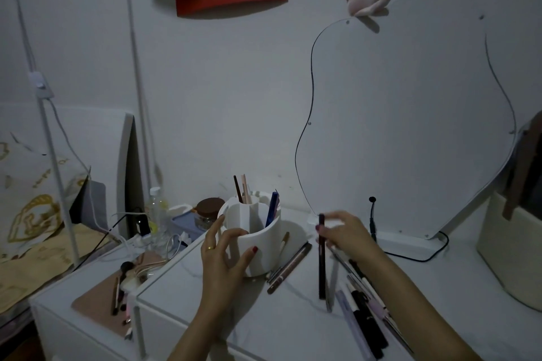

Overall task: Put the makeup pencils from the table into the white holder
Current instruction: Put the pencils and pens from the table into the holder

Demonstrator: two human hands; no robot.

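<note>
A: Status on the hands?

B: Left hand (225, 252) wrapped on the near wall of the white holder (258, 246), fingers clamped round it — steadying it on the table (293, 325). Right hand (341, 230) pinches the top end of a dark pencil (321, 258), grip closed on it.

A: Pencil orientation?

B: Long axis near vertical, hanging down from the fingertips, lower tip just over the table. Holder sits to the pencil's left, near but apart; opening faces up.

A: So the move?

B: My read — lift, carry left, drop tip-first into a compartment. Right hand is the one to do it. A blue pencil (272, 209) and two others already stand inside.

A: Remaining?

B: Plenty. A loose pile (363, 302) under the right forearm, a brown pencil (289, 268) lying just beside the holder's base.
</note>
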